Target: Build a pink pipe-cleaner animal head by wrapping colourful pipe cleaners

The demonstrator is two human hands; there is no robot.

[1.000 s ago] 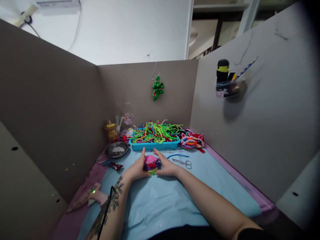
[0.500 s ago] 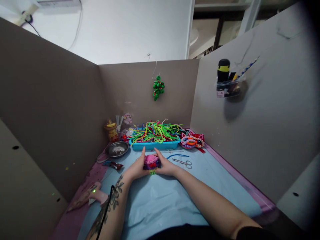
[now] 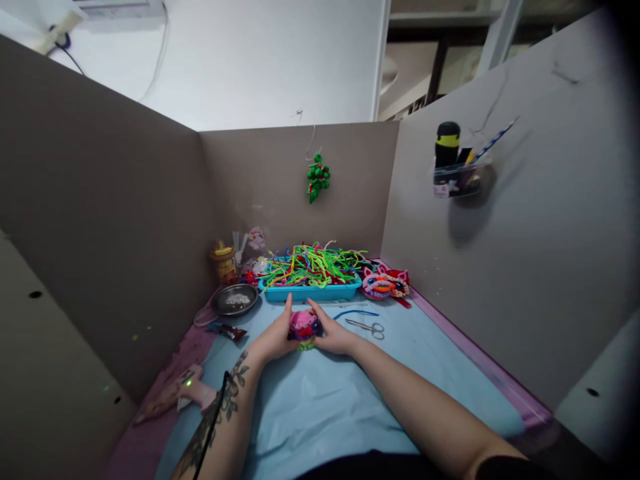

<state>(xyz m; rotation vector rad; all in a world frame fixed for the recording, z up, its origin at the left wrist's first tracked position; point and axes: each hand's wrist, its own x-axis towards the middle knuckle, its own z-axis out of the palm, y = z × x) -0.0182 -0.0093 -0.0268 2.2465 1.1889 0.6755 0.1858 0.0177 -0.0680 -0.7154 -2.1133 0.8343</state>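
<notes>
Between both hands, low over the blue table cover [image 3: 310, 407], is a small fuzzy pipe-cleaner figure [image 3: 304, 323], pink on top with red, dark purple and yellow-green parts below. My left hand [image 3: 276, 337] is closed on its left side, the thumb pointing up. On the other side my right hand [image 3: 334, 333] grips it, thumb also raised. The fingers partly hide its sides and underside. Just right of my right hand lie a blue pipe cleaner [image 3: 357, 312] and a pair of scissors [image 3: 369, 327].
A blue tray [image 3: 310, 293] heaped with coloured pipe cleaners [image 3: 320, 267] stands at the back. Left are a metal dish [image 3: 235, 300], a jar [image 3: 223, 265] and a pink glue gun [image 3: 193, 387]. Fuzzy mask-like pieces [image 3: 383, 283] lie back right. Grey partitions [image 3: 300, 220] enclose the table.
Both hands keep their hold on the pipe-cleaner figure and have barely moved. The whole view has shifted very slightly.
</notes>
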